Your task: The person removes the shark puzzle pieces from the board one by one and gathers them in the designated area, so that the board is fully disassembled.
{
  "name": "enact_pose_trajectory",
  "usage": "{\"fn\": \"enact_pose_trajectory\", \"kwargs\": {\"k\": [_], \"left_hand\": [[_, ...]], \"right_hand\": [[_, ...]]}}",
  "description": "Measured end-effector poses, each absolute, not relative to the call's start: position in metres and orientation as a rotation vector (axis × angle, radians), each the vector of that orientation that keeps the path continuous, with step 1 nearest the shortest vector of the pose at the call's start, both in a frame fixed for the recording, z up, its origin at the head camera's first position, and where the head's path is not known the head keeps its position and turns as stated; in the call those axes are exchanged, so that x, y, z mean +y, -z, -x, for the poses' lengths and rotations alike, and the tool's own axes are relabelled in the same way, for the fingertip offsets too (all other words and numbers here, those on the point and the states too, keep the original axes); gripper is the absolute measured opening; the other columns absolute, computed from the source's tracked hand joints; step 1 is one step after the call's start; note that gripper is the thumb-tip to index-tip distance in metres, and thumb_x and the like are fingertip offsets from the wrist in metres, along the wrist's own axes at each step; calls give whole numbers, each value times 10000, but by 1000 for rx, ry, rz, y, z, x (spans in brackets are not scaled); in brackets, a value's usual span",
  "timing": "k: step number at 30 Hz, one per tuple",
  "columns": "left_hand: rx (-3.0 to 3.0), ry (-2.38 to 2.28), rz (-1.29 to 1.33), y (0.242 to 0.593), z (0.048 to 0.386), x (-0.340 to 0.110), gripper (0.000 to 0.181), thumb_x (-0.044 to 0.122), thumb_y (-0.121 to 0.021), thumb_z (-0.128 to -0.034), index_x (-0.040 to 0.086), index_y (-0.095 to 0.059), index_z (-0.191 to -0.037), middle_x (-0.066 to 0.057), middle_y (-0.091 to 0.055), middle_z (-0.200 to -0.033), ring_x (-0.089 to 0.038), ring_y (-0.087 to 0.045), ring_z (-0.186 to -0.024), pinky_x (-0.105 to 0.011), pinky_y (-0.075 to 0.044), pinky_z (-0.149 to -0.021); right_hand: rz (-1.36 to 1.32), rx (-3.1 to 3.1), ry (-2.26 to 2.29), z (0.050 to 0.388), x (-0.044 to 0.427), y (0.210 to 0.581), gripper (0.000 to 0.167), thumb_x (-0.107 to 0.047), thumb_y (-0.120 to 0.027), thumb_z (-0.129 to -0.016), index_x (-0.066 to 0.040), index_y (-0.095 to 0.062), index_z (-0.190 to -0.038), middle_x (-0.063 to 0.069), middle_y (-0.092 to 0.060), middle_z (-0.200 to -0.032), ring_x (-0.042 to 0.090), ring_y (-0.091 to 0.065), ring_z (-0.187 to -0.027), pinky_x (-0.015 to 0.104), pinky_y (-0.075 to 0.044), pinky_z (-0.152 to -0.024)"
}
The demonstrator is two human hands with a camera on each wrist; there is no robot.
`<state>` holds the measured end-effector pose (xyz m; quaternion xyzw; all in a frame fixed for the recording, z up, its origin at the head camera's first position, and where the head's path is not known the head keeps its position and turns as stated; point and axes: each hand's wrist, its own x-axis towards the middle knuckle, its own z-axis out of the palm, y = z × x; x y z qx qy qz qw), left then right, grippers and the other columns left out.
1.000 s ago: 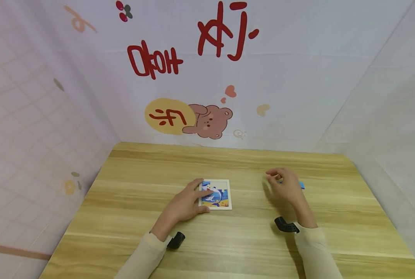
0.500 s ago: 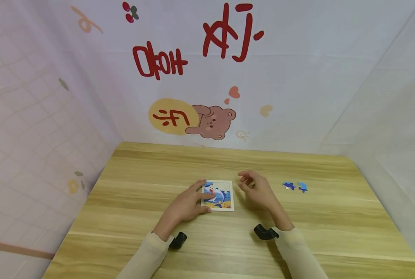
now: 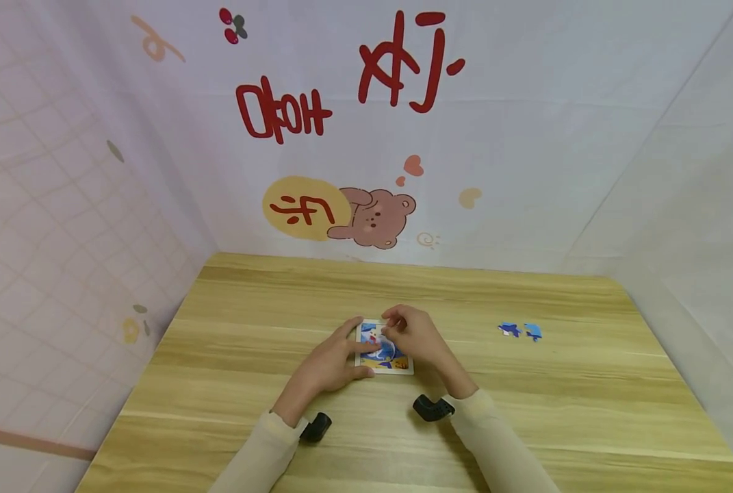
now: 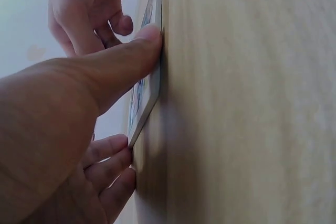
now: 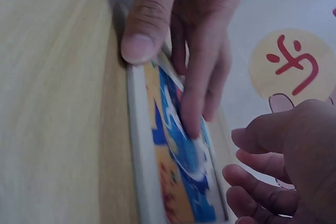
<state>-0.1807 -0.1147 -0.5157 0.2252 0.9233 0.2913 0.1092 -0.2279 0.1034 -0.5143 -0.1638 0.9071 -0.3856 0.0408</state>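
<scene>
A white-framed jigsaw puzzle (image 3: 397, 355) with a blue sea picture lies flat on the table. My left hand (image 3: 324, 359) holds its left side, the thumb (image 4: 149, 34) on the near edge and other fingers at the far edge. One finger of that hand lies across the picture. My right hand (image 3: 417, 335) is over the puzzle's upper right part with its fingers bent. In the right wrist view the right thumb (image 5: 262, 129) shows close to the fingers; whether a small piece is between them cannot be seen. Part of the picture is hidden under the hands.
Two loose blue jigsaw pieces, one on the left (image 3: 510, 330) and one on the right (image 3: 533, 332), lie on the wooden table (image 3: 588, 383) to the right. White cloth walls (image 3: 526, 137) with printed red characters and a bear enclose the table's back and sides.
My right hand has moved left from near the loose pieces to above the puzzle, uncovering both pieces on the table. The left hand stays on the puzzle. The head view has shifted slightly.
</scene>
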Motion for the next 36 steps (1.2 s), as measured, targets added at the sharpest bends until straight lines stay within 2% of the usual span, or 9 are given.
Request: {"fn": "enact_pose_trajectory", "kwargs": {"k": [9,16,24,29,32,36], "left_hand": [[2754,-818,-652,516,179,-111,495,456,-749,-919,282,-670,-1376,-141,-274,-1686,-379,-344,-1521,-578,-413,-1155],[2758,-799,-643,516,180,-111,506,475,-744,-915,300,-664,-1382,-129,-281,-1686,-373,-348,-1519,-585,-424,-1143],[2752,-814,-639,513,180,-113,495,462,-750,-915,265,-685,-1364,-130,-295,-1679,-374,-345,-1519,-592,-420,-1142],[2757,-809,-641,514,179,-115,497,473,-754,-907,268,-692,-1356,-110,-303,-1677,-356,-354,-1516,-574,-427,-1142],[2767,-797,-647,515,180,-115,499,477,-759,-903,262,-698,-1349,-101,-311,-1674,-342,-363,-1512,-554,-433,-1142],[2770,-795,-654,516,181,-114,493,472,-760,-904,270,-697,-1349,-105,-307,-1677,-343,-357,-1517,-552,-429,-1146]], "right_hand": [[508,2893,1061,228,93,523,120,-142,-740,-906,-129,-801,-1008,5,-661,-922,141,-560,-808,333,-511,-736],[483,2916,1096,225,91,527,126,-155,-737,-914,-147,-832,-997,36,-703,-1002,202,-605,-921,384,-540,-784],[341,2787,1303,224,85,527,120,-139,-749,-904,-100,-831,-982,56,-708,-1016,214,-579,-939,315,-475,-739],[258,2703,1420,221,77,525,89,-109,-741,-903,-90,-824,-927,94,-711,-1046,214,-630,-970,310,-511,-769],[214,2683,1423,220,74,523,102,-128,-736,-899,-79,-810,-951,88,-736,-1018,181,-672,-922,294,-552,-756],[109,2699,1363,220,75,516,166,-183,-714,-907,-76,-785,-1013,68,-758,-930,159,-690,-801,282,-562,-668]]}}
